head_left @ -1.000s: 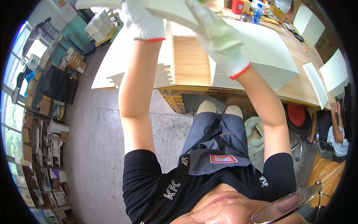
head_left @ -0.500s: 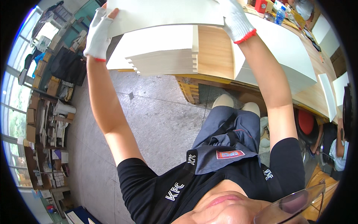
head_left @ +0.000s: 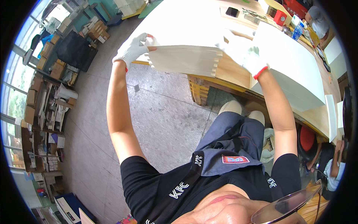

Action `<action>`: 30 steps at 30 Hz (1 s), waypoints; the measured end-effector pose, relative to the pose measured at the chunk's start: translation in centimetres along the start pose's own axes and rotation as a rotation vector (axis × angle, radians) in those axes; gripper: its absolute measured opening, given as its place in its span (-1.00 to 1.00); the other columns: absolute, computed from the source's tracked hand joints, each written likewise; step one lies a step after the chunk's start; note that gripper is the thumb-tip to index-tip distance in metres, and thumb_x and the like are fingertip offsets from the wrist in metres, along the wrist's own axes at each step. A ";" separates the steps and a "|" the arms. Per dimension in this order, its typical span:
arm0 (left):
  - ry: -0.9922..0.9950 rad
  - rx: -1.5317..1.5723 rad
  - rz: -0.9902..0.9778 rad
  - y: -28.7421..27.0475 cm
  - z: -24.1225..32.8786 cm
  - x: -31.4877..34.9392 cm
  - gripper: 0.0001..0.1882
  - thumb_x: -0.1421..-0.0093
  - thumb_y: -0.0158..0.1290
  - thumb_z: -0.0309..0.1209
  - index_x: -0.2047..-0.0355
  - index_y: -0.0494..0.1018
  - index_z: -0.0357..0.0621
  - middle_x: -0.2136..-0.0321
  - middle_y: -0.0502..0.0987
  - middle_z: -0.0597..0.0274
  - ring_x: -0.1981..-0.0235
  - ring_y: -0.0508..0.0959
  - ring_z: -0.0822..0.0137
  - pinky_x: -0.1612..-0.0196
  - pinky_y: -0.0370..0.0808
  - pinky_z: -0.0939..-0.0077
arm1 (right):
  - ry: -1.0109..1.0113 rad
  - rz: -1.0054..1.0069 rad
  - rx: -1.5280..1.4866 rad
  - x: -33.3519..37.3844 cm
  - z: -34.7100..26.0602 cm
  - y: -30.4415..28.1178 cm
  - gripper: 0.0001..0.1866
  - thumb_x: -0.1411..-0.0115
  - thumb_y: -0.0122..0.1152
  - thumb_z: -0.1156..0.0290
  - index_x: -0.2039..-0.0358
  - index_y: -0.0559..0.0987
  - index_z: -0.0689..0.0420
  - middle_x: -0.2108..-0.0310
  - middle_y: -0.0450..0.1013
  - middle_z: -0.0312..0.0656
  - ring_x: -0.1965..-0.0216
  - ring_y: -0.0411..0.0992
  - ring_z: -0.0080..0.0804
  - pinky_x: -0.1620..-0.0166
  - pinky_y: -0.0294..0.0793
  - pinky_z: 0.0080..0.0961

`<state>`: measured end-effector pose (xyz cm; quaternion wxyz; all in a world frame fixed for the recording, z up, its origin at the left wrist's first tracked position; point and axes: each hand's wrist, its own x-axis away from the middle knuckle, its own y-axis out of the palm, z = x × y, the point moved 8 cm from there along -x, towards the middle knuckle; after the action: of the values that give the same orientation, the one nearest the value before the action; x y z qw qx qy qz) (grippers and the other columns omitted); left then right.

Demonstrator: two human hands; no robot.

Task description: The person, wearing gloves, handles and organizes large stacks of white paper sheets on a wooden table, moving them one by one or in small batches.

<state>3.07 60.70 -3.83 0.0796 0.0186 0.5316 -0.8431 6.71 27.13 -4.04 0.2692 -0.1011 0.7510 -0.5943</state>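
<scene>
head: spread hands [head_left: 130, 50] [head_left: 249, 56] at white stack [head_left: 181, 59]

The left glove [head_left: 130, 50] and right glove [head_left: 247, 55] are showing white with red cuffs [head_left: 261, 72].
Stacked boards [head_left: 182, 59] are gleaming white; the tabletop [head_left: 235, 70] is showing tan wood grain, the apron [head_left: 212, 165] slate blue, its patch [head_left: 235, 159] red-bordered, the shirt [head_left: 143, 179] black.

Workshop with a bare gray floor [head_left: 164, 119].
Stacks of white sheets [head_left: 182, 60] cover a big wooden worktable [head_left: 234, 75]; cluttered shelves [head_left: 36, 143] with cardboard boxes [head_left: 31, 96] line the windows [head_left: 15, 80].
</scene>
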 end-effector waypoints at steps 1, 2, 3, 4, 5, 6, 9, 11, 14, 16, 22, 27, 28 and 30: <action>0.022 0.014 -0.019 0.0 -0.8 -0.6 -0.51 -0.09 0.27 -0.17 -0.07 0.53 0.19 0.13 0.64 0.15 0.07 0.58 0.23 -0.05 0.45 0.31 | -0.191 0.098 -0.085 0.8 -0.6 0.4 -0.48 -0.34 -0.05 -0.18 -0.08 0.56 -0.12 0.25 0.60 -0.18 0.25 0.58 -0.27 0.20 0.54 -0.29; 0.044 0.021 -0.037 -0.1 -1.0 -0.7 -0.50 -0.06 0.30 -0.22 -0.06 0.53 0.19 0.14 0.64 0.16 0.06 0.58 0.24 -0.05 0.45 0.31 | -0.212 0.108 -0.063 1.2 -1.2 0.4 -0.53 -0.34 -0.03 -0.13 -0.02 0.59 -0.11 0.26 0.60 -0.20 0.26 0.57 -0.28 0.21 0.54 -0.29; 0.020 0.056 -0.020 -0.2 -1.2 -0.7 -0.45 0.00 0.35 -0.29 -0.07 0.53 0.18 0.13 0.65 0.16 0.05 0.58 0.23 -0.05 0.45 0.32 | -0.232 0.117 -0.041 1.5 -2.0 0.3 -0.58 -0.34 -0.01 -0.07 0.03 0.62 -0.11 0.27 0.59 -0.21 0.28 0.56 -0.28 0.22 0.54 -0.29; 0.030 0.046 -0.009 -0.2 -1.5 -0.7 -0.45 -0.01 0.35 -0.28 -0.07 0.53 0.19 0.12 0.65 0.16 0.05 0.58 0.23 -0.05 0.46 0.32 | -0.253 0.127 -0.019 1.7 -2.5 0.3 -0.63 -0.34 0.00 -0.02 0.09 0.65 -0.10 0.28 0.59 -0.23 0.29 0.56 -0.28 0.22 0.54 -0.29; 0.042 0.035 0.004 -0.3 -1.6 -0.9 -0.45 -0.01 0.35 -0.27 -0.07 0.53 0.19 0.11 0.65 0.16 0.05 0.58 0.23 -0.05 0.46 0.32 | -0.287 0.175 0.012 1.8 -2.8 0.4 -0.67 -0.33 0.03 0.05 0.11 0.66 -0.10 0.28 0.59 -0.23 0.29 0.55 -0.29 0.23 0.54 -0.30; 0.055 0.024 0.018 -0.4 -1.7 -1.0 -0.45 -0.02 0.35 -0.26 -0.08 0.53 0.19 0.10 0.65 0.16 0.05 0.58 0.23 -0.05 0.47 0.32 | -0.321 0.224 0.042 1.9 -2.9 0.7 -0.72 -0.31 0.05 0.11 0.14 0.66 -0.11 0.28 0.59 -0.24 0.30 0.55 -0.30 0.23 0.54 -0.32; 0.048 0.008 0.022 -0.5 -1.8 -1.1 -0.45 -0.03 0.35 -0.25 -0.09 0.53 0.20 0.09 0.66 0.15 0.06 0.59 0.23 -0.04 0.48 0.30 | -0.430 0.353 0.095 2.4 -2.9 1.4 -0.79 -0.26 0.10 0.29 0.19 0.68 -0.11 0.27 0.59 -0.26 0.31 0.55 -0.31 0.25 0.55 -0.37; 0.052 -0.007 0.007 -0.5 -2.0 -1.2 -0.44 -0.03 0.35 -0.24 -0.10 0.54 0.21 0.10 0.66 0.14 0.06 0.60 0.22 -0.03 0.48 0.30 | -0.478 0.416 0.102 2.6 -3.1 1.3 -0.80 -0.23 0.12 0.36 0.21 0.68 -0.11 0.27 0.59 -0.26 0.33 0.55 -0.32 0.27 0.55 -0.41; 0.059 -0.059 0.030 -0.6 -2.3 -1.7 -0.42 -0.01 0.36 -0.23 -0.11 0.54 0.21 0.11 0.66 0.12 0.06 0.60 0.22 -0.04 0.48 0.29 | -0.483 0.445 0.102 2.8 -3.5 1.1 -0.79 -0.20 0.13 0.40 0.22 0.69 -0.12 0.30 0.59 -0.26 0.37 0.55 -0.32 0.30 0.55 -0.42; 0.058 -0.075 0.035 -0.6 -2.6 -1.7 -0.40 -0.01 0.36 -0.22 -0.12 0.55 0.20 0.11 0.66 0.11 0.06 0.60 0.21 -0.04 0.48 0.29 | -0.450 0.413 0.125 2.6 -3.5 1.4 -0.78 -0.21 0.13 0.41 0.22 0.69 -0.14 0.32 0.60 -0.26 0.41 0.55 -0.32 0.33 0.56 -0.41; 0.108 -0.047 0.003 -0.5 -2.5 -1.8 -0.42 0.01 0.41 -0.29 -0.07 0.57 0.02 0.12 0.62 0.12 0.10 0.59 0.23 0.04 0.52 0.38 | -0.497 0.498 0.048 2.7 -3.1 1.6 -0.78 -0.19 0.14 0.40 0.23 0.70 -0.16 0.36 0.59 -0.27 0.46 0.55 -0.34 0.40 0.54 -0.42; 0.093 -0.054 0.021 -0.5 -2.0 -1.4 -0.44 0.01 0.41 -0.34 -0.04 0.57 -0.14 0.15 0.61 0.14 0.13 0.59 0.26 0.05 0.51 0.41 | -0.512 0.517 0.026 2.8 -3.0 1.4 -0.77 -0.18 0.14 0.41 0.22 0.70 -0.18 0.37 0.59 -0.28 0.48 0.54 -0.34 0.43 0.53 -0.44; 0.095 -0.048 0.018 -0.5 -2.1 -1.4 -0.43 0.01 0.41 -0.34 -0.04 0.57 -0.15 0.15 0.61 0.14 0.13 0.59 0.27 0.05 0.51 0.42 | -0.513 0.520 0.024 2.8 -3.0 1.5 -0.76 -0.18 0.14 0.41 0.22 0.69 -0.18 0.37 0.59 -0.29 0.48 0.54 -0.34 0.44 0.53 -0.44; 0.095 -0.026 -0.006 -0.5 -2.0 -1.4 -0.44 0.01 0.41 -0.34 -0.04 0.57 -0.15 0.15 0.61 0.15 0.13 0.59 0.27 0.06 0.51 0.42 | -0.489 0.506 0.017 2.6 -2.6 2.0 -0.77 -0.18 0.14 0.41 0.23 0.70 -0.18 0.38 0.59 -0.29 0.50 0.54 -0.34 0.46 0.52 -0.44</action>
<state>4.29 62.81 -4.11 0.0521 0.0557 0.5457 -0.8345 3.47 28.64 -6.26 0.5806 -0.0487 0.6606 -0.4734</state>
